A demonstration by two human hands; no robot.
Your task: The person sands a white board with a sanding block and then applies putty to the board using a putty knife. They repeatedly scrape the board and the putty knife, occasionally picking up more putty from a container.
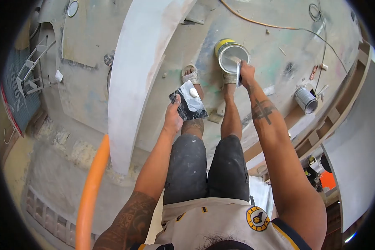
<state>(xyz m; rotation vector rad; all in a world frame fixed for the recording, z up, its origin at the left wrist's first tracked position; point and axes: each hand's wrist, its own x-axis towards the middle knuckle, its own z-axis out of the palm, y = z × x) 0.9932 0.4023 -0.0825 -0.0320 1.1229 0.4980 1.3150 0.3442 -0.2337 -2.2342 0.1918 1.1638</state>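
My left hand [173, 118] grips a dark flat board [188, 103] by its near corner, and a blob of white putty [193, 92] lies on it. My right hand [246, 73] reaches down and holds a thin putty knife [238, 71] at the rim of an open yellow-sided can [231, 55] of pale filler standing on the floor. My legs in dark shorts and my sandalled feet are below the hands.
A long curved white panel [141, 75] runs along the left. An orange hose [91, 187] crosses the lower left. A second small can [306, 100] lies on its side at right. Cables [279, 27] trail over the stained floor; a wooden frame edge borders the right.
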